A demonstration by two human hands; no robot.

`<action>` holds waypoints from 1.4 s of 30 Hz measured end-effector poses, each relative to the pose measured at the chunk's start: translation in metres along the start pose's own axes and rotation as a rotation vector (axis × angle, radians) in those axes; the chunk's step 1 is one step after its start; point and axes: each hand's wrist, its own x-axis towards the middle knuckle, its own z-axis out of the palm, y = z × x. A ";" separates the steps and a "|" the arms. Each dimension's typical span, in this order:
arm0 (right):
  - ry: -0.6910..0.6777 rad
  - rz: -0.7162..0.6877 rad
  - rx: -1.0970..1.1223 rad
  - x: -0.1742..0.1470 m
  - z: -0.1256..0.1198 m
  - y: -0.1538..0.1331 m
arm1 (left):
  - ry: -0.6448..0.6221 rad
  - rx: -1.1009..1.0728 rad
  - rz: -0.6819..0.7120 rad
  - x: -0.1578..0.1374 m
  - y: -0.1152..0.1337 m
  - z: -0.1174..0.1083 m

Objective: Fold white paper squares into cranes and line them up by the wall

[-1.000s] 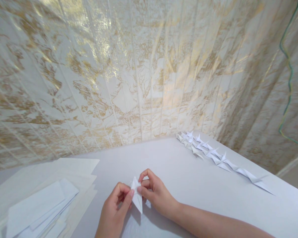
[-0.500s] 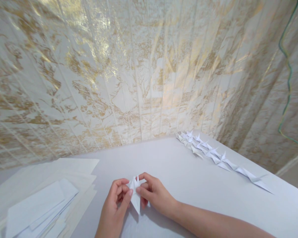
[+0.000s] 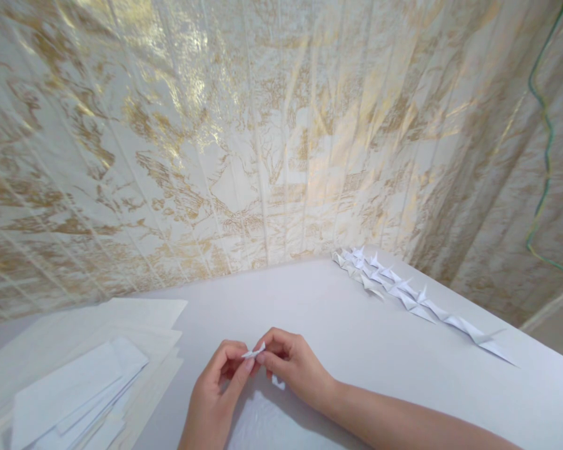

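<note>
A small folded white paper piece, an origami crane, is held up just above the table, seen nearly edge-on. My left hand pinches its left side between thumb and fingers. On the other side, my right hand grips it with thumb and forefinger. Most of the paper is hidden behind the fingertips. Below my right hand a small white bit shows, and I cannot make out whether it belongs to the crane.
Several folded paper cranes lie in rows along the table's right edge. White paper sheets are piled at the left on larger cream sheets. Gold-patterned sheeting covers the wall behind the white table. A green wire hangs at right.
The paper crane has been tipped, so its long lower point no longer shows and it appears edge-on. Both hands stay in nearly the same place, fingertips slightly closer together.
</note>
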 end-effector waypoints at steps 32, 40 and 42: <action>0.059 -0.083 -0.016 0.001 -0.005 0.002 | 0.142 -0.048 0.016 -0.001 0.008 0.003; 0.052 -0.112 -0.016 0.001 -0.005 -0.004 | 0.049 -0.103 -0.055 0.000 0.008 0.005; 0.045 -0.071 -0.022 0.002 -0.006 -0.002 | -0.001 -0.095 -0.086 0.001 0.008 0.006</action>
